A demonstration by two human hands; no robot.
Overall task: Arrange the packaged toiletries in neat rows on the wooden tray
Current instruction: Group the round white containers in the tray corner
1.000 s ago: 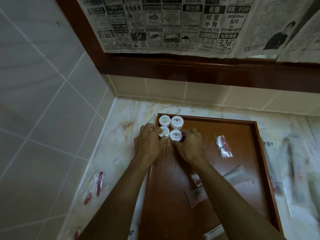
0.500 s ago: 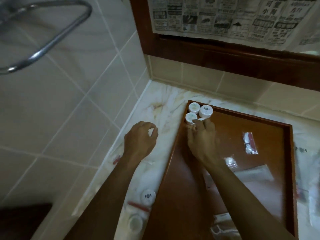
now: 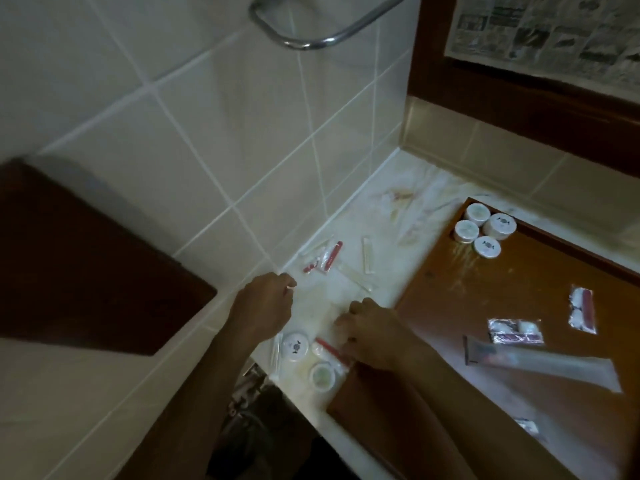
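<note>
From the head view I see my left hand hanging over the marble counter beside the tiled wall, fingers loosely curled with the thumb tip near the forefinger; I cannot tell whether anything sits between them. My right hand lies low over the counter just left of the wooden tray, fingers bent down onto a clear packet with a red strip; whether they pinch it or only touch it I cannot tell. Just beside that packet stand two loose round white containers, one nearer the counter's front edge. Farther back on the counter lie a red-and-clear sachet and a slim wrapped stick. In the tray's far left corner four round white tubs sit packed in a two-by-two block; clear sachets and a long tube lie scattered across the tray. Against the frame half a second ago, my right hand has left the tubs in the corner and crossed off the tray onto the counter, and my left has drawn nearer the loose containers.
</note>
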